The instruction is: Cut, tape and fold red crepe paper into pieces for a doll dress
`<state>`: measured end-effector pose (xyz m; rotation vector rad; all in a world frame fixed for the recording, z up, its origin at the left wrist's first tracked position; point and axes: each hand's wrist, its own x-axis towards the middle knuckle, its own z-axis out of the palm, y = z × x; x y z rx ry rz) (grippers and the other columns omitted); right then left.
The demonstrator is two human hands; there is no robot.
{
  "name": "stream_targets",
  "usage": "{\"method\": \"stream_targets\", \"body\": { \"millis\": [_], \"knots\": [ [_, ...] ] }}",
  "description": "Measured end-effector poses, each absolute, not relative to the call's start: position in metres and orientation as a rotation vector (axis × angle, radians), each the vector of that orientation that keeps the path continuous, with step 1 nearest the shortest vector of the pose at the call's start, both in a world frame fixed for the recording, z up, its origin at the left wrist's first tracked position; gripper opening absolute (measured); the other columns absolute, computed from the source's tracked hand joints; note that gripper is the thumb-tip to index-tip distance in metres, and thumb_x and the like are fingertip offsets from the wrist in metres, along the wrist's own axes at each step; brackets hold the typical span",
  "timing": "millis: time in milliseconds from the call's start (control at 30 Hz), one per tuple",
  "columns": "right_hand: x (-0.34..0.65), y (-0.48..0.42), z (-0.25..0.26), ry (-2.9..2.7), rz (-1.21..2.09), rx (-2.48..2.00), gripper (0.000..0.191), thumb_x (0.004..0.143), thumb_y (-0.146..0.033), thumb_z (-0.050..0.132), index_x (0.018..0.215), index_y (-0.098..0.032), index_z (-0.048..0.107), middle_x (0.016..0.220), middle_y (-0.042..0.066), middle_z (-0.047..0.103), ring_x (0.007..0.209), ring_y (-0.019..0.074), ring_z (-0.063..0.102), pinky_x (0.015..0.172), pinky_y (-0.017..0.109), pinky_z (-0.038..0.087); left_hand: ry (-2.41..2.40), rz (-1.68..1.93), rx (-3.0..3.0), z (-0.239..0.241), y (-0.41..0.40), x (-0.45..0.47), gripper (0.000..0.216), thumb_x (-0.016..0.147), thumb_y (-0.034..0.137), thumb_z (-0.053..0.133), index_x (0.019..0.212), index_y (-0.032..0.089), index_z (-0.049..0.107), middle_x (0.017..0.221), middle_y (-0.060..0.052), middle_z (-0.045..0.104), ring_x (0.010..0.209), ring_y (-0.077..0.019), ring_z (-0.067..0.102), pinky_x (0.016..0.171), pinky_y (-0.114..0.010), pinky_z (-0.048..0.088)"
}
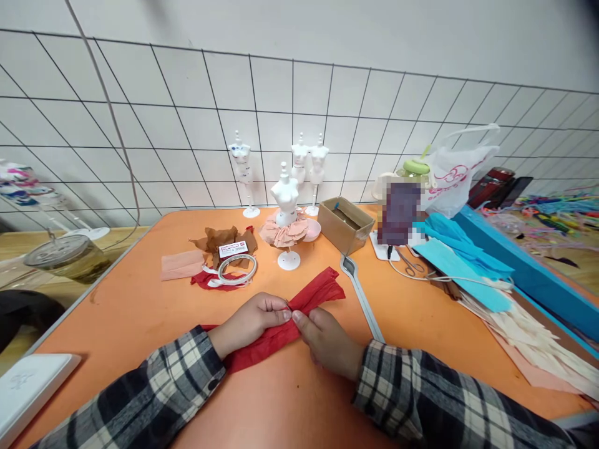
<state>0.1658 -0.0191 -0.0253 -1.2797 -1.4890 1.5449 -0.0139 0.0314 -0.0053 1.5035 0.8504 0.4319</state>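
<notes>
A strip of red crepe paper (322, 290) runs diagonally through both hands, low over the orange table. My left hand (255, 321) pinches its upper edge between thumb and fingers. Close against it, thumb tips almost touching, my right hand (325, 337) pinches the same strip. Between the fingertips a small dark thin thing shows, too small to name. Beyond the hands stands a white mini dress form (284, 193) with a ruffled pink skirt (283, 231). Left of it, a roll of white tape (238, 269) lies on brown and red paper scraps, beside a small labelled box (233, 249).
Several more dress forms (242, 165) stand along the tiled wall. An open cardboard box (346, 224) is behind a grey strap-like strip (362, 299). Scissors (412, 267), a cable, blue paper (468, 268) and cream strips lie right. A white box (37, 386) sits at the left edge.
</notes>
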Motion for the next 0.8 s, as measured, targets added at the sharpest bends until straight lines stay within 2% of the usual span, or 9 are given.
{"method": "stream_targets", "body": {
  "millis": [133, 267, 333, 533, 800],
  "knots": [
    [0.167, -0.018, -0.026, -1.504, 1.512, -1.25, 0.041, 0.091, -0.057, 0.046, 0.07, -0.022, 0.053, 0.051, -0.002, 0.044, 0.055, 0.0162, 0.05, 0.049, 0.024, 0.035, 0.832, 0.418, 1.51, -0.005, 0.032, -0.016, 0.045, 0.079, 0.055, 0.061, 0.062, 0.015, 0.049, 0.059, 0.005, 0.037, 0.058, -0.0097, 0.031, 0.055, -0.022, 0.03],
    [0.17, -0.013, -0.026, -1.525, 1.433, -1.257, 0.047, 0.092, -0.059, 0.042, 0.062, -0.023, 0.043, 0.048, -0.004, 0.035, 0.049, 0.0132, 0.041, 0.045, 0.024, 0.032, 0.859, 0.519, 1.658, -0.003, 0.028, -0.014, 0.041, 0.089, 0.054, 0.049, 0.074, 0.017, 0.053, 0.071, 0.003, 0.048, 0.071, -0.0134, 0.042, 0.07, -0.024, 0.04],
    [0.172, -0.011, -0.027, -1.488, 1.494, -1.263, 0.048, 0.091, -0.061, 0.041, 0.062, -0.022, 0.04, 0.05, -0.005, 0.035, 0.043, 0.0106, 0.037, 0.04, 0.024, 0.031, 0.892, 0.539, 1.728, -0.002, 0.027, -0.012, 0.039, 0.092, 0.052, 0.044, 0.076, 0.017, 0.053, 0.075, 0.002, 0.051, 0.075, -0.0143, 0.045, 0.074, -0.025, 0.042],
    [0.171, -0.009, -0.024, -1.299, 1.741, -1.216, 0.041, 0.088, -0.063, 0.047, 0.084, -0.021, 0.044, 0.056, -0.01, 0.038, 0.031, 0.005, 0.03, 0.029, 0.02, 0.031, 0.965, 0.571, 1.739, -0.001, 0.028, -0.011, 0.037, 0.092, 0.048, 0.045, 0.075, 0.017, 0.053, 0.073, 0.002, 0.052, 0.071, -0.0137, 0.046, 0.071, -0.023, 0.042],
    [0.17, -0.009, -0.025, -1.307, 1.713, -1.273, 0.051, 0.084, -0.069, 0.047, 0.065, -0.022, 0.04, 0.045, -0.01, 0.031, 0.027, 0.006, 0.032, 0.026, 0.02, 0.025, 0.927, 0.533, 1.692, -0.006, 0.026, -0.009, 0.04, 0.09, 0.053, 0.046, 0.072, 0.017, 0.051, 0.071, 0.002, 0.048, 0.071, -0.0141, 0.044, 0.068, -0.024, 0.041]
  ]
}}
